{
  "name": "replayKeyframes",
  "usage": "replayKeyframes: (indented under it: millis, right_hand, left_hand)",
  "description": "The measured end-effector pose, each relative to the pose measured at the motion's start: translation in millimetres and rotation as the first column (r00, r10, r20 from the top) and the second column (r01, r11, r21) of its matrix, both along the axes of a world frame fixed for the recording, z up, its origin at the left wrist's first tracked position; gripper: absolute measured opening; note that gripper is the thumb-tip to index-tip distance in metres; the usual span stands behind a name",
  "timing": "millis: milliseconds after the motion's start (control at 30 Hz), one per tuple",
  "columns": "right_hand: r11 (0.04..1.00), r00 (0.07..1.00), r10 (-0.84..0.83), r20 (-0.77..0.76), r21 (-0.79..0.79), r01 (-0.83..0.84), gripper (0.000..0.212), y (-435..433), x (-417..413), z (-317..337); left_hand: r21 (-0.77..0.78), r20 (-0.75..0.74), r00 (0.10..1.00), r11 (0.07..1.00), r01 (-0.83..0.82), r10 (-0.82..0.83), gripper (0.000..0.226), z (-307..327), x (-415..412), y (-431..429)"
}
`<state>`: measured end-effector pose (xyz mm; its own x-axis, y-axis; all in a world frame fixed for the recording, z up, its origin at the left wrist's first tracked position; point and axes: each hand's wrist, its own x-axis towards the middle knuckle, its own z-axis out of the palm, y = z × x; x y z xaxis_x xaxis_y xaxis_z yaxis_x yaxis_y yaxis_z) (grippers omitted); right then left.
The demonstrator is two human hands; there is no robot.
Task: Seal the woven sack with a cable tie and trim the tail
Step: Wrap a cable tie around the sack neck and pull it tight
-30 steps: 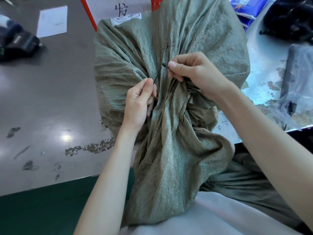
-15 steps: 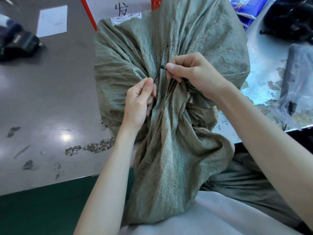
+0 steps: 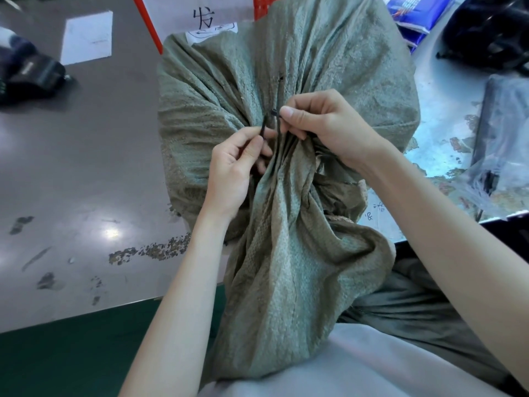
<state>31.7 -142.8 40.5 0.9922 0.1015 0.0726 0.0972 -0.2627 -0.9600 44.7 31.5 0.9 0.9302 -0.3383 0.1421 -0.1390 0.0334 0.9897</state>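
A full olive-green woven sack point(image 3: 329, 81) rests on the grey table point(image 3: 80, 167), its mouth gathered into a bunch that trails toward me. A thin black cable tie point(image 3: 270, 120) runs around the gathered neck. My left hand point(image 3: 237, 170) pinches the tie's free end between thumb and forefinger. My right hand point(image 3: 329, 124) pinches the other end, with the small square head just left of its thumb tip. The two ends stand close together above the neck. The part of the tie behind the fabric is hidden.
A white paper sheet point(image 3: 87, 38) and a dark bag point(image 3: 28, 73) lie at the far left. Blue packets point(image 3: 415, 12), a dark bundle point(image 3: 486, 32) and a clear plastic bag point(image 3: 501, 156) crowd the right. A red bar point(image 3: 147, 24) stands behind the sack.
My left hand has drawn the tie's free end up out of the folds and now pinches it. My right hand moved slightly left, bringing the head closer to that end.
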Motion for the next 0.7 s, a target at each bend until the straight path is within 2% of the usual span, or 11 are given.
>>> replayKeyframes:
  millis: [133, 233, 700]
  right_hand:
    - [0.999, 1.000, -0.008, 0.009, 0.033, 0.008, 0.028, -1, 0, 1]
    - [0.999, 1.000, -0.015, 0.013, 0.032, 0.015, 0.032, -3, 0, 0]
    - [0.999, 0.999, 0.040, 0.019, -0.037, -0.040, 0.032, -1, -2, 3]
  left_hand:
    - [-0.105, -0.091, 0.995, 0.994, 0.028, -0.038, 0.026, 7, 4, -3]
    - [-0.110, -0.144, 0.989, 0.993, 0.029, -0.045, 0.034, 9, 2, -8]
    - [-0.212, -0.144, 0.988, 0.977, 0.019, -0.051, 0.029, 7, 3, -13]
